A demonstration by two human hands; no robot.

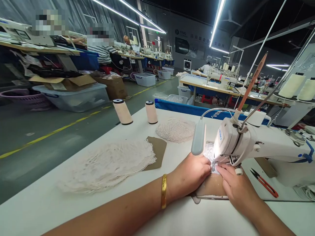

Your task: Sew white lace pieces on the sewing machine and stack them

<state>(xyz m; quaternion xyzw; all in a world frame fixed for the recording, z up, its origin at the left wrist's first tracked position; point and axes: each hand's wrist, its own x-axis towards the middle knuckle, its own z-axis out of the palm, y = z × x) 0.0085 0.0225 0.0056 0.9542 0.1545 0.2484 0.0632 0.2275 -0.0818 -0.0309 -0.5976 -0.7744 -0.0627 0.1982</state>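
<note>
A small piece of white lace (pixel 209 150) lies under the presser foot of a white sewing machine (pixel 226 134), lit by the machine's lamp. My left hand (pixel 193 172), with a gold bangle at its wrist, is closed at the left of the needle, its curled fingers on the lace edge. My right hand (pixel 237 186) rests to the right of the needle, fingers stretched forward with their tips on the lace. Part of those fingers is hidden behind the machine head. Below the needle, a brown panel (pixel 213 186) shows between both hands.
Left on the table (pixel 98 209) lies a large lace pile (pixel 110 164), partly over brown card (pixel 157 152). Behind are a smaller lace pile (pixel 176 130) and two thread cones (pixel 123 112). Orange-handled thread snips (pixel 265 184) lie right. People work at machines beyond.
</note>
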